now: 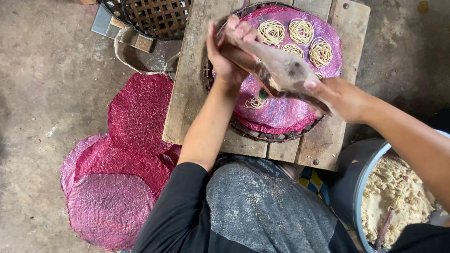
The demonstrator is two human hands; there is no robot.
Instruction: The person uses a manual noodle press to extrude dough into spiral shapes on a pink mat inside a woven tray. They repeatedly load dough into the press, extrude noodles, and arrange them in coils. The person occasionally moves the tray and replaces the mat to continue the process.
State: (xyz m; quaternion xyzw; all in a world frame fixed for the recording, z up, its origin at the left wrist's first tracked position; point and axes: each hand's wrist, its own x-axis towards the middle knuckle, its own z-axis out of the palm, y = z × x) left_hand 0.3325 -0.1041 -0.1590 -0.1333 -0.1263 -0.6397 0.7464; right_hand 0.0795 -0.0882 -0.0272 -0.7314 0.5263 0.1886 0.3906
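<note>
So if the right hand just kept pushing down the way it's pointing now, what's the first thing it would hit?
Probably the pink mesh sheet on the round woven tray. The right hand presses on the wooden press, which hangs over a bare patch beside a noodle coil. Its height above the sheet is unclear.

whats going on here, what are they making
A person grips a wooden press with both hands, left hand and right hand, over a pink mesh mat on a round woven tray. Several noodle coils already lie on the mat. More pink mats are piled on the floor, and a basin of dough stands at the right.
</note>
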